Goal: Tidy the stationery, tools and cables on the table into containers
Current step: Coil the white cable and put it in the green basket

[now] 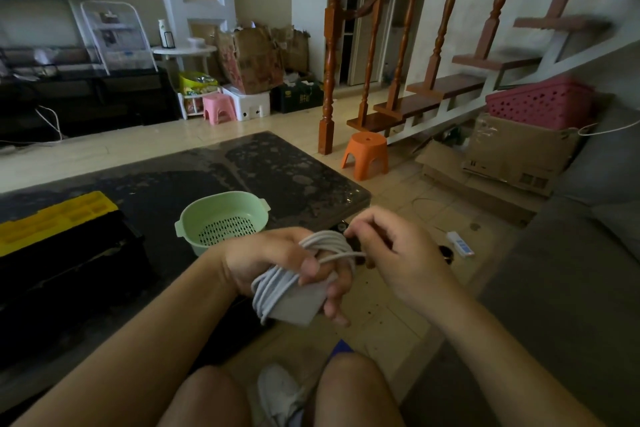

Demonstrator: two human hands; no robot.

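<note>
Yellow-lidded black plastic toolbox [59, 218] and pale green perforated plastic basket [188, 242]: on the dark table [277, 166]. Left hand [266, 260]: fingers curled round a white power brick [299, 305] wound with soft white cable [277, 282], at the table's near corner; right hand [398, 253]: fingertips pinching the loose end. Probably light, loops springy; grip across coil and brick together.

dark table [284, 170], green basket [221, 218], toolbox [65, 246]
</note>
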